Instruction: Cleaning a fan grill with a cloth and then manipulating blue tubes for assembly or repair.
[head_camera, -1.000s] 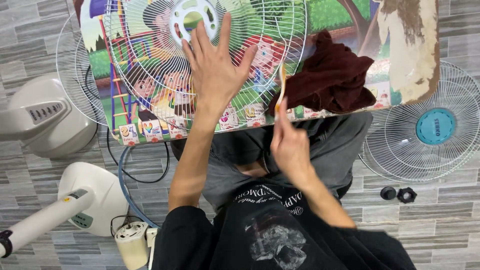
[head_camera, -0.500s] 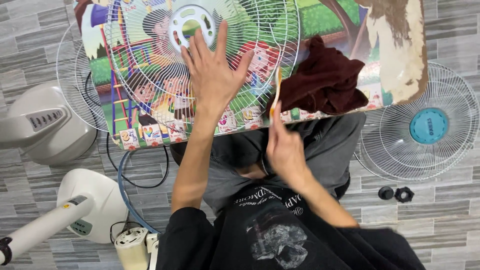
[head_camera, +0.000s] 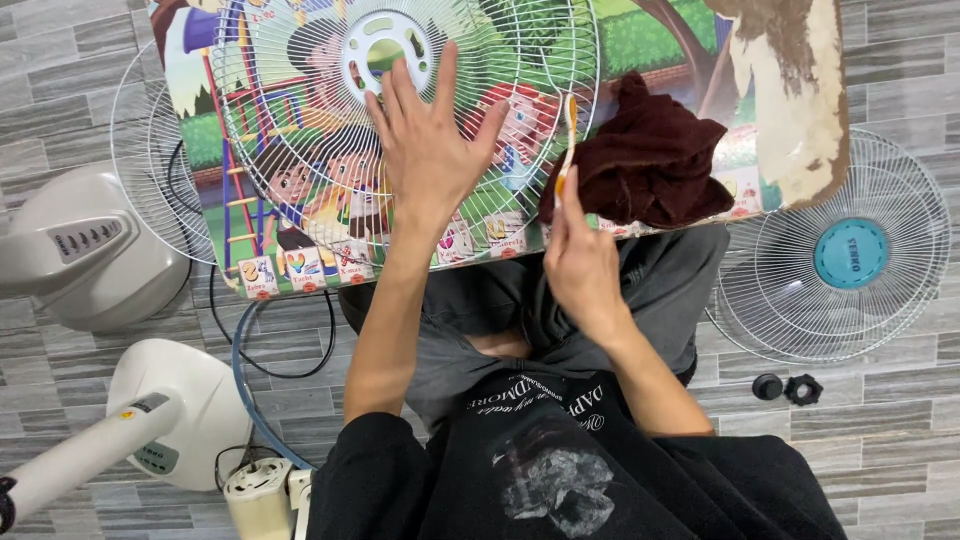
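Note:
A white wire fan grille (head_camera: 300, 130) lies on a small table with a colourful cartoon picture top (head_camera: 680, 40). My left hand (head_camera: 428, 150) rests flat on the grille, fingers spread, just below its round centre hub (head_camera: 382, 45). My right hand (head_camera: 582, 262) grips a thin orange and white brush (head_camera: 567, 135) by its handle, and the brush tip touches the grille's right edge. A crumpled dark red cloth (head_camera: 650, 160) sits on the table right beside the brush.
A second grille with a teal centre cap (head_camera: 835, 250) lies on the tiled floor at the right, with two small black nuts (head_camera: 788, 388) below it. A fan motor head (head_camera: 70, 240), a fan base with pole (head_camera: 150, 410) and cables sit at the left.
My right hand moved the brush up and slightly right along the grille's edge. My left hand stayed flat on the grille.

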